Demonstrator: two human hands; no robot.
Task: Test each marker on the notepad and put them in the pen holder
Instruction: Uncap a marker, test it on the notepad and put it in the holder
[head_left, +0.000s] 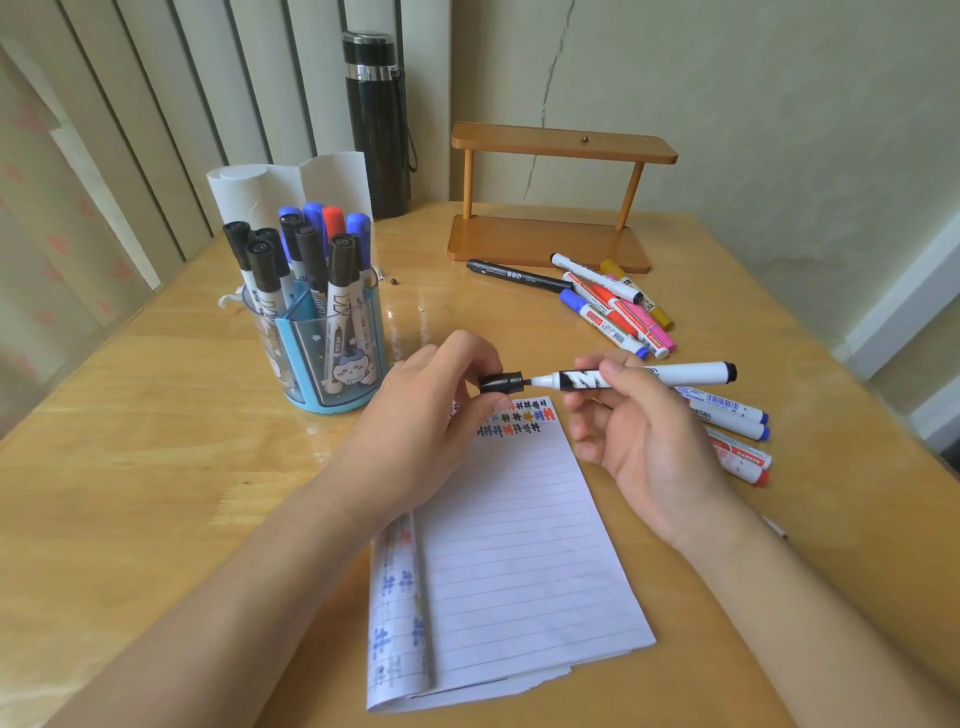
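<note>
Above the notepad (519, 545), our left hand (421, 421) pinched the cap (498, 383), our right hand (639, 431) the marker (685, 372); we judged recapping in hand, next a carry to the pen holder (317, 358) at ten o'clock.

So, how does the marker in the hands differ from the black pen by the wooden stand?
The marker is held by the right hand, its black cap off in the left hand; the black pen lies untouched on the table. The marker's barrel is mostly white and thicker; the pen's is black and slimmer. Both barrels carry print.
</note>
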